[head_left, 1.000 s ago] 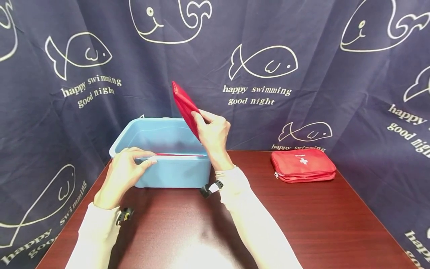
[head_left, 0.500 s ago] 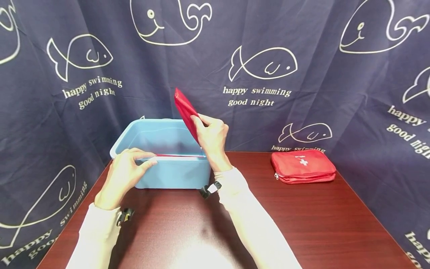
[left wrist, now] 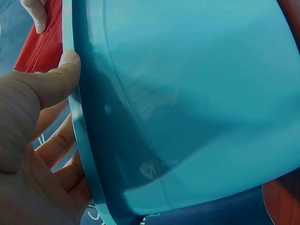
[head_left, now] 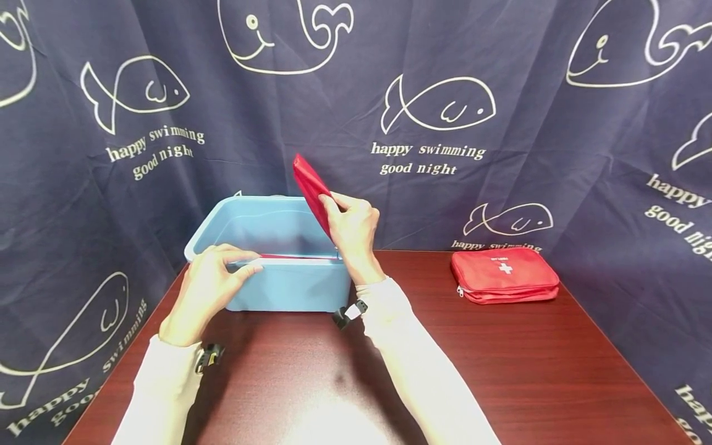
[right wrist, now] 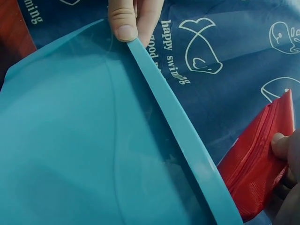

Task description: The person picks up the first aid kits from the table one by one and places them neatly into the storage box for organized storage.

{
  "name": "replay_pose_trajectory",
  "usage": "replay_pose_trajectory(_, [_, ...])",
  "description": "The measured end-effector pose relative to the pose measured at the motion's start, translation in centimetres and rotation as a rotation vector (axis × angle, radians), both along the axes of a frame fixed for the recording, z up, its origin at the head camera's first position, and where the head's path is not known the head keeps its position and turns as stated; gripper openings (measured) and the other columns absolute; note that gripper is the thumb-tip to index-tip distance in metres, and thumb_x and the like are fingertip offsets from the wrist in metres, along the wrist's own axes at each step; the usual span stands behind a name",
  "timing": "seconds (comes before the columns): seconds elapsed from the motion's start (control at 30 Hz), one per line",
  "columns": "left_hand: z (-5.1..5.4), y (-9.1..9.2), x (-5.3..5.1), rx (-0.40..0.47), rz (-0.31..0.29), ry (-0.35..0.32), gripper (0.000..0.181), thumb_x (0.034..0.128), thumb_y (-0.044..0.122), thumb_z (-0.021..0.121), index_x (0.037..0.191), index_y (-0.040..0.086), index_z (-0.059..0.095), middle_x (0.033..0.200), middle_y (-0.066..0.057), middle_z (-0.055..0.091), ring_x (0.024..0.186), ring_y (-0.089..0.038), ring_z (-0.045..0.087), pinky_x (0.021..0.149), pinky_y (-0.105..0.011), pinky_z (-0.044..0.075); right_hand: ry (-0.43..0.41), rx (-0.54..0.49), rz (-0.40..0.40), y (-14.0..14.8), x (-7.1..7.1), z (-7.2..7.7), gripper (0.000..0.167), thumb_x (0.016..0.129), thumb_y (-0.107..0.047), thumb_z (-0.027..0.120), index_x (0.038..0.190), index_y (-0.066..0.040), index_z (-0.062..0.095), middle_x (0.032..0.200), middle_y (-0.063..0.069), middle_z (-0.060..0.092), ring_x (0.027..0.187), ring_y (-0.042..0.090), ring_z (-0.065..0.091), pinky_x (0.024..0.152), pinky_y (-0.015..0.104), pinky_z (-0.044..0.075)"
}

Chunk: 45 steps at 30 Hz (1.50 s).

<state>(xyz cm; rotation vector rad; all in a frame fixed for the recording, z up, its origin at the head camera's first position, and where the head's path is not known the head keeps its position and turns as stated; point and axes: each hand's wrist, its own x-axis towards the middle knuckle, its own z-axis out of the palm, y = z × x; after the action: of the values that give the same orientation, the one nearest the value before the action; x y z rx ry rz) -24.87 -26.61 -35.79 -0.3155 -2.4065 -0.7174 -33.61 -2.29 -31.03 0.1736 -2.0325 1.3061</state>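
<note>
A light blue plastic bin [head_left: 286, 289] stands on the table, its inside facing up. My left hand [head_left: 207, 283] grips its near rim toward the left, the thumb outside and the fingers over the inner side. In my right hand [head_left: 354, 230] a red zippered pouch [head_left: 310, 185] is pinched between thumb and fingers. The pouch slants up to the left over the bin's right part; the right wrist view shows its zipper [right wrist: 251, 154] close beside the rim. A thin red strip [head_left: 297, 256] shows just behind the near rim, and I cannot tell whether it belongs to the same pouch.
A red first-aid bag [head_left: 505, 277] with a white cross lies on the table's right side. Behind and around the brown table [head_left: 445, 371] hangs a dark blue curtain [head_left: 334, 117] printed with fish and whales.
My right hand has lowered the red pouch's upper end a little, and the pouch leans slightly farther right. The left hand keeps its grip on the rim.
</note>
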Motion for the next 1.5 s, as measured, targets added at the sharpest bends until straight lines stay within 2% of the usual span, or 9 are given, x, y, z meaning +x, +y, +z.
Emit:
replay_pose_trajectory(0.93, [-0.2,0.0,-0.2,-0.004,0.007,0.011,0.016,0.0808,0.028,0.089,0.096,0.022,0.085,0.092,0.002,0.078,0.093,-0.025,0.069,0.075,-0.044,0.048,-0.043,0.014,-0.015,-0.1,-0.6,-1.0,0.020,0.088,-0.039,0.081,0.106,-0.030,0.084,0.091,-0.002,0.080,0.080,0.020,0.074,0.078,0.034,0.058])
replay_pose_trajectory(1.17, [-0.2,0.0,-0.3,-0.004,0.006,0.010,0.017,0.0808,0.027,0.090,0.096,0.023,0.085,0.092,0.002,0.078,0.094,-0.025,0.069,0.074,-0.044,0.048,-0.039,0.044,0.024,-0.3,-0.5,-0.9,0.019,0.087,-0.041,0.080,0.103,-0.033,0.085,0.092,-0.012,0.080,0.089,0.008,0.076,0.081,0.028,0.057])
replay_pose_trajectory(1.27, [-0.2,0.0,-0.3,-0.002,0.007,0.008,0.016,0.0810,0.028,0.090,0.096,0.023,0.085,0.093,0.002,0.078,0.094,-0.025,0.069,0.075,-0.044,0.048,-0.032,0.066,0.043,-0.2,-0.2,-0.7,0.018,0.089,-0.043,0.078,0.103,-0.034,0.085,0.089,-0.014,0.079,0.088,0.005,0.076,0.081,0.026,0.056])
replay_pose_trajectory(1.5, [-0.3,0.0,-0.4,0.001,0.007,0.000,0.015,0.0815,0.027,0.089,0.096,0.024,0.085,0.094,0.003,0.078,0.094,-0.023,0.069,0.074,-0.043,0.048,-0.006,0.100,0.084,0.4,0.7,-0.3,0.017,0.092,-0.037,0.075,0.101,-0.027,0.085,0.086,-0.010,0.079,0.082,0.007,0.075,0.077,0.031,0.057])
